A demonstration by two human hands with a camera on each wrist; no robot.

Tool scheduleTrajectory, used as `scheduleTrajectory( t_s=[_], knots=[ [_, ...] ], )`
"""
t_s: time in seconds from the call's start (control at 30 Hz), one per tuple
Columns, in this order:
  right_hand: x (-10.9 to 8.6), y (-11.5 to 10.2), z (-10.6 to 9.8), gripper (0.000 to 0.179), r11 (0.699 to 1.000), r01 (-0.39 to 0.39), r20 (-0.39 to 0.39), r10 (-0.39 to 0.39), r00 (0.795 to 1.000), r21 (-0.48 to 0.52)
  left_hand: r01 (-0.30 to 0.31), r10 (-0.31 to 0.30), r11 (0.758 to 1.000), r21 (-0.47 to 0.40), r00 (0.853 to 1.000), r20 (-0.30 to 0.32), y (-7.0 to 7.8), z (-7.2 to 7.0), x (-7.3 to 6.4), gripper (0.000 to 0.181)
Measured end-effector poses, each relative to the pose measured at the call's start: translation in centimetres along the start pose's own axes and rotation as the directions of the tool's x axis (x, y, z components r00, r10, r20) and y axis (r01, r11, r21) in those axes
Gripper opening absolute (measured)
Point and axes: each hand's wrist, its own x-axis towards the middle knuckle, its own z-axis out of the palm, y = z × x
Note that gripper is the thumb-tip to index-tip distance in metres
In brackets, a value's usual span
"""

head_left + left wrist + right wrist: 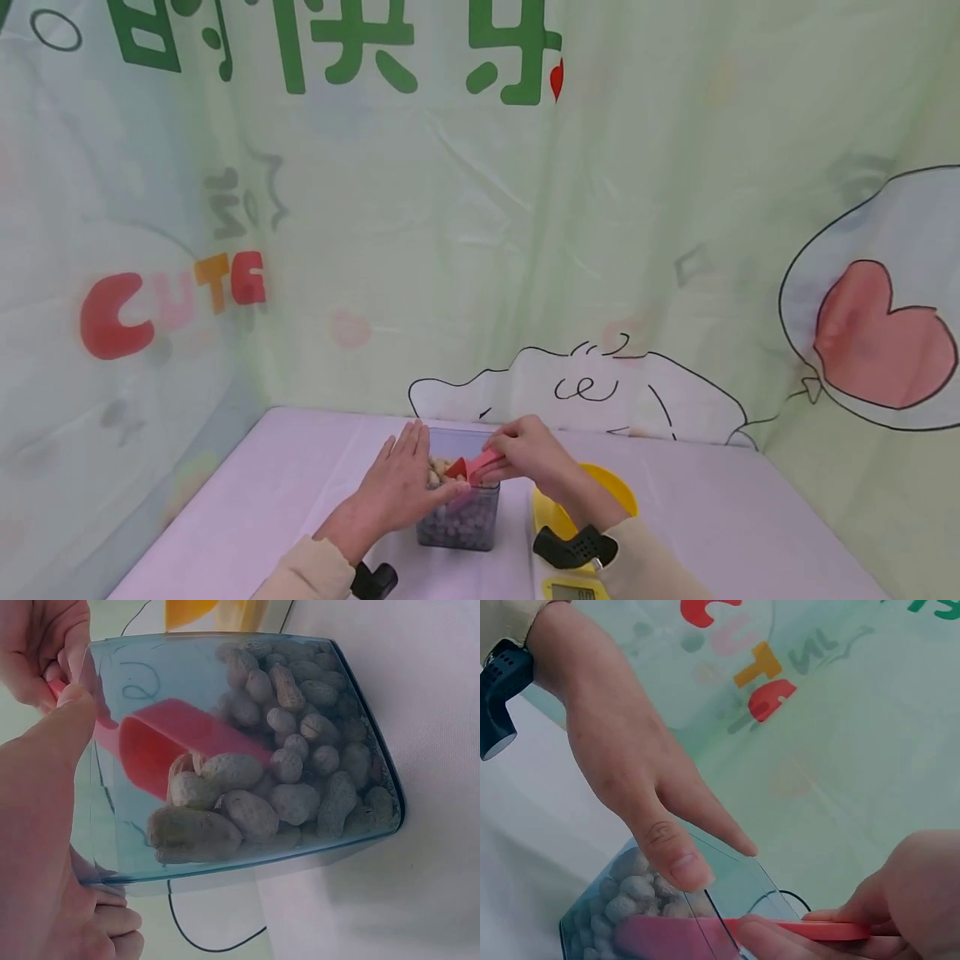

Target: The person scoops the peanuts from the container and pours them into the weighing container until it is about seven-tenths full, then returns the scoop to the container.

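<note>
A clear bluish plastic box stands on the table, holding peanuts in their shells. My left hand rests against the box's rim at its near left corner, fingers straight along the left side and thumb lying across the near edge. The right hand comes over the box from the right and pinches the handle of a pinkish-red scoop. Through the wall, the left wrist view shows the scoop's head down inside the box, its lower end among the peanuts. Several peanuts lie at the scoop's mouth.
To the right of the box stands a yellow kitchen scale with a yellow bowl on it, partly hidden by my right forearm. Its display faces me. A printed cloth curtain hangs behind the pale table.
</note>
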Motion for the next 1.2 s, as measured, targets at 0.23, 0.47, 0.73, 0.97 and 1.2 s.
scheduleTrajectory(
  t_s=[0.23, 0.47, 0.73, 0.97, 1.2],
  knots=[
    [0.1, -0.5, 0.6, 0.025, 0.998, 0.035, -0.031, -0.037, 0.999, -0.054, 0.013, -0.014, 1.0, -0.011, 1.0, -0.025, 0.1, 0.0, -0.1, 0.114],
    [-0.4, 0.0, 0.1, 0.025, 0.999, 0.032, 0.0, -0.032, 0.999, -0.027, 0.006, -0.006, 1.0, -0.004, 1.0, -0.021, 0.3, -0.1, -0.1, 0.117],
    [-0.2, -0.7, 0.8, 0.023, 0.997, 0.038, 0.011, -0.037, 0.999, -0.074, 0.01, -0.01, 1.0, -0.018, 1.0, -0.006, 0.2, 0.0, 0.1, 0.117],
    [-0.3, 0.4, 0.4, 0.025, 0.999, -0.001, 0.01, 0.0, 1.0, 0.041, 0.007, -0.007, 1.0, -0.03, 1.0, -0.003, 0.1, 0.1, -0.1, 0.118],
    [-0.5, 0.7, 0.1, 0.027, 0.996, 0.006, 0.042, -0.01, 0.999, 0.084, -0.001, 0.001, 0.999, -0.048, 1.0, -0.009, 0.3, 0.3, 0.0, 0.117]
  ],
)
